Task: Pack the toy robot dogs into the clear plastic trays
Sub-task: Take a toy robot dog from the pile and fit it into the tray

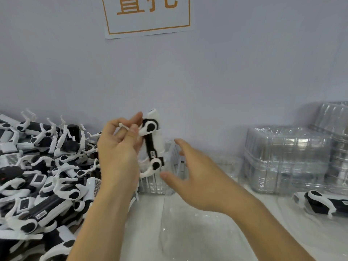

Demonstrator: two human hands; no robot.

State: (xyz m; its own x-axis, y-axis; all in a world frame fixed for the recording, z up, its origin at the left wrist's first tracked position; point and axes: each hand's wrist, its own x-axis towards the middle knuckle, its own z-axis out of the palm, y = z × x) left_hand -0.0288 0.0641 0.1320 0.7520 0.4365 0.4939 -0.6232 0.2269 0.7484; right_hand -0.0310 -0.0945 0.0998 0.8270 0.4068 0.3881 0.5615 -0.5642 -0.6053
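Head view looks down on a pale table (188,232) pushed against a plain bluish-grey wall (244,63). A white paper sign (148,16) with an orange border and orange characters hangs on the wall at the top, partly cut off by the frame edge.

At the left of the table lies a big jumbled pile of toy robot dogs (41,176), black and white, legs sticking out in all directions. At the right stand stacks of clear plastic trays (286,159), the rear stack taller, reaching the frame edge. Just in front of them one packed dog (323,204) lies on its side, seemingly in a clear tray. More clear plastic (162,178) sits in the middle against the wall, behind the hands and partly hidden by them.

Above the middle of the table the left hand (118,155) holds a toy dog (153,142) upright in the air, fingers curled, pinching one thin white leg near the top. The right hand (197,178) is spread, fingers straight and apart, just beside the dog's lower end; whether the thumb touches it cannot be told. Both bare forearms cross the lower table.
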